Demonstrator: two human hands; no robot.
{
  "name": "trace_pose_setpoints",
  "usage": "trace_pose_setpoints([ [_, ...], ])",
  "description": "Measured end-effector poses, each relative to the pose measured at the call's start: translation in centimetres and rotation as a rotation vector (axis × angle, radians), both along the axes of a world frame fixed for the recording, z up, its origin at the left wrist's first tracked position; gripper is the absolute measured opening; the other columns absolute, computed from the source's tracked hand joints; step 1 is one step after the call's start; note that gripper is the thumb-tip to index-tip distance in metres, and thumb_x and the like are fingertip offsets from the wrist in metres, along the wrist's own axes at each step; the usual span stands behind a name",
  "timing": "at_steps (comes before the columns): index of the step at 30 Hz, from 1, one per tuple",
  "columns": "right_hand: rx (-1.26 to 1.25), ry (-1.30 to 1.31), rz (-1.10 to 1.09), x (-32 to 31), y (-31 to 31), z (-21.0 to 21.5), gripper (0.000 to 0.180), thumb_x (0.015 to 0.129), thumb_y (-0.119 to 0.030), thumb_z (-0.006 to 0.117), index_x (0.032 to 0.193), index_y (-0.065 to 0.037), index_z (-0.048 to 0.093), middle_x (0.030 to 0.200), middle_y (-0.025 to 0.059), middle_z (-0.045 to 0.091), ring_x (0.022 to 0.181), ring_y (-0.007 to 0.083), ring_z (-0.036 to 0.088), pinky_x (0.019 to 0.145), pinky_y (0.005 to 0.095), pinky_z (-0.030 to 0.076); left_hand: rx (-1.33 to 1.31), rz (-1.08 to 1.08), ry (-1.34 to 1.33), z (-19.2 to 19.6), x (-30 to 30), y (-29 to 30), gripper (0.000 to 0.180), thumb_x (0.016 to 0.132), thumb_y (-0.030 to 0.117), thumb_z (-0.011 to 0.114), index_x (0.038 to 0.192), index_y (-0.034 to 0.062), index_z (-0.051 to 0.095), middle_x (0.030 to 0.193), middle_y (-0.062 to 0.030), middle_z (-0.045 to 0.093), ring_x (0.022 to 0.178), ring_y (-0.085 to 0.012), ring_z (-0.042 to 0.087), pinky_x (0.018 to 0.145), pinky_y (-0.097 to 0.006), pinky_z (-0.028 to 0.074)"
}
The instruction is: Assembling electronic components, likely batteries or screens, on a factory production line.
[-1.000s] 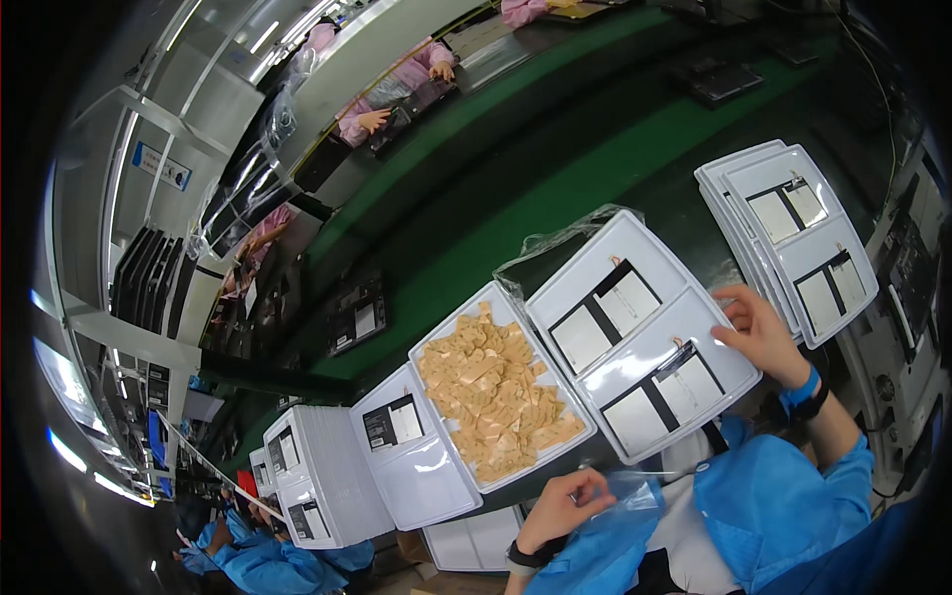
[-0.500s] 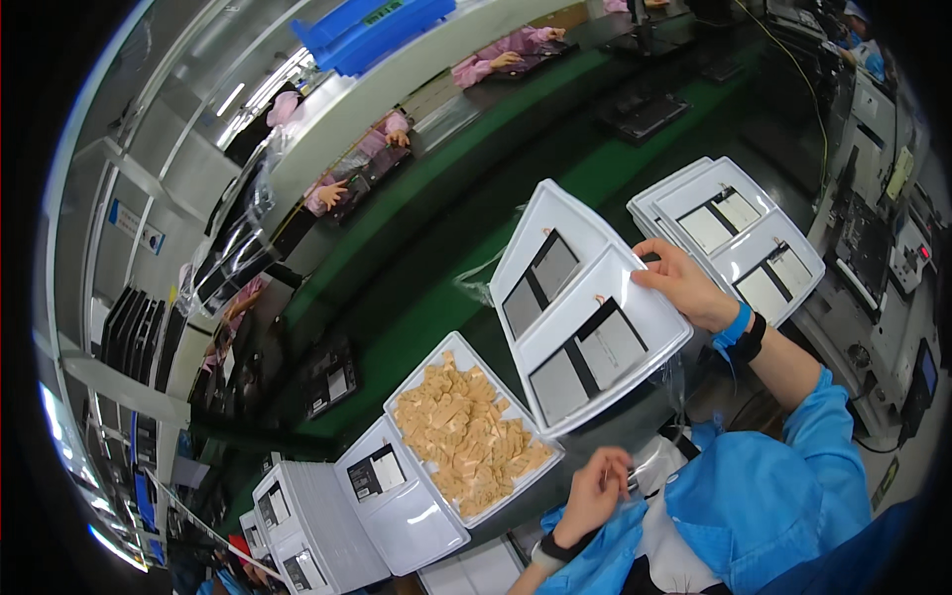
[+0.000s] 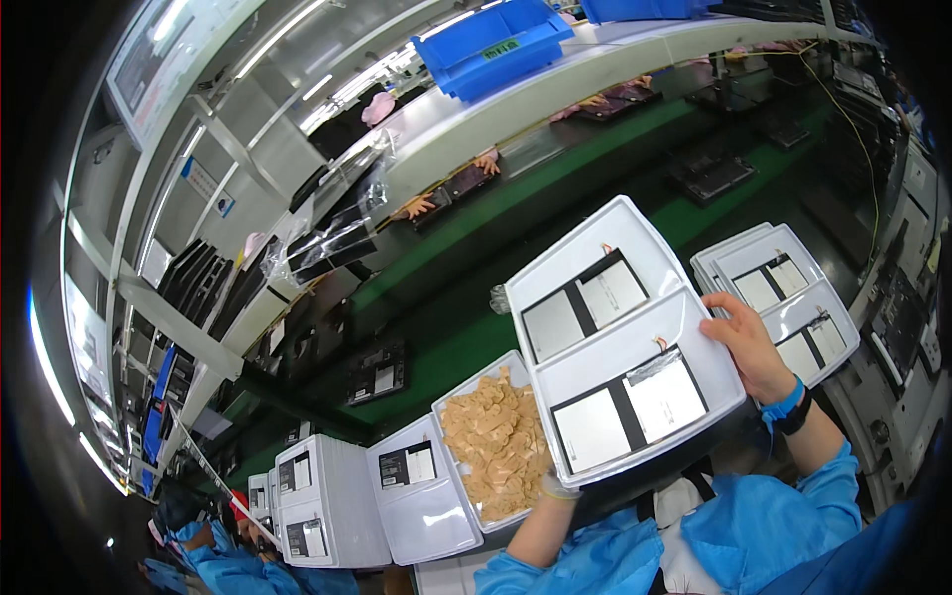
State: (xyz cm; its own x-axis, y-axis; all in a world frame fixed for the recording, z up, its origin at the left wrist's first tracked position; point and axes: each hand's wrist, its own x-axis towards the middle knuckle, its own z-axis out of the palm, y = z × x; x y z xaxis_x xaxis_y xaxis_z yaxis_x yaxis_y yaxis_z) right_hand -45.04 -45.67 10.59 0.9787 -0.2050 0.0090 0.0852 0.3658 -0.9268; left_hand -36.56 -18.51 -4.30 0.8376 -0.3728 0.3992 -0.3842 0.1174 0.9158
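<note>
White tray [image 3: 625,337], two compartments, each with a pair of flat grey rectangular panels joined by a dark strip: I see it lifted above the green work surface [image 3: 476,327] and tilted, just over the near edge of the bench.

Right hand [image 3: 749,342]: I see it clasped on the tray's right rim, fingers over the top face.

Left hand [image 3: 555,484]: at the tray's lower left edge, mostly hidden under it; I cannot tell how far it is closed.

Tray of tan pieces [image 3: 496,441]: just left of the lifted tray, partly overlapped by it.

Stack of like white trays [image 3: 788,297]: to the right, behind the right hand.

Further white trays [image 3: 377,491]: in a row at lower left.

Blue bins [image 3: 491,45]: on the upper shelf.
</note>
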Motion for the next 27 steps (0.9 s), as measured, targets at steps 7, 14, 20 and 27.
trace_pose_setpoints([
  [7,0.106,-0.037,0.015,-2.4,-0.3,-0.6,0.038,0.101,-0.008,0.063,0.135,-0.002,0.046,0.111,0.0177,0.073,0.096,0.0183,0.075,0.082,0.0297,0.062,-0.146,0.222,0.248,12.2,9.2,3.4,0.035,0.111,0.031,0.056,0.128,0.0006,0.06,0.134,-0.0096,0.067,0.1,-0.0175,0.066,0.09,-0.032,0.056],
  [14,0.188,-0.06,0.087,-4.4,0.1,-2.5,0.063,0.096,-0.01,0.067,0.15,0.003,0.036,0.124,0.0203,0.071,0.114,0.0249,0.072,0.104,0.0394,0.057,-0.644,-0.025,0.53,16.0,12.0,2.4,0.054,0.107,0.033,0.04,0.152,0.0045,0.045,0.158,-0.022,0.05,0.101,-0.0249,0.068,0.086,-0.035,0.058],
  [20,0.286,0.161,0.184,-3.7,-0.2,-3.3,0.069,0.094,-0.01,0.074,0.153,0.001,0.039,0.146,0.0196,0.057,0.133,0.0271,0.061,0.112,0.0408,0.051,-0.035,-0.047,0.472,19.0,11.9,-1.0,0.051,0.106,0.041,0.062,0.142,0.0055,0.06,0.08,0.0043,0.062,0.05,-0.0054,0.044,0.044,-0.022,0.03],
  [27,0.29,0.083,0.145,-4.6,-1.5,-4.3,0.075,0.091,-0.006,0.078,0.154,0.002,0.038,0.144,0.0176,0.058,0.133,0.0271,0.06,0.114,0.0432,0.05,0.075,0.075,0.263,17.8,11.6,-2.4,0.033,0.094,0.007,0.078,0.12,0.0034,0.058,0.06,0.0074,0.046,0.044,-0.0029,0.039,0.039,-0.022,0.028],
])
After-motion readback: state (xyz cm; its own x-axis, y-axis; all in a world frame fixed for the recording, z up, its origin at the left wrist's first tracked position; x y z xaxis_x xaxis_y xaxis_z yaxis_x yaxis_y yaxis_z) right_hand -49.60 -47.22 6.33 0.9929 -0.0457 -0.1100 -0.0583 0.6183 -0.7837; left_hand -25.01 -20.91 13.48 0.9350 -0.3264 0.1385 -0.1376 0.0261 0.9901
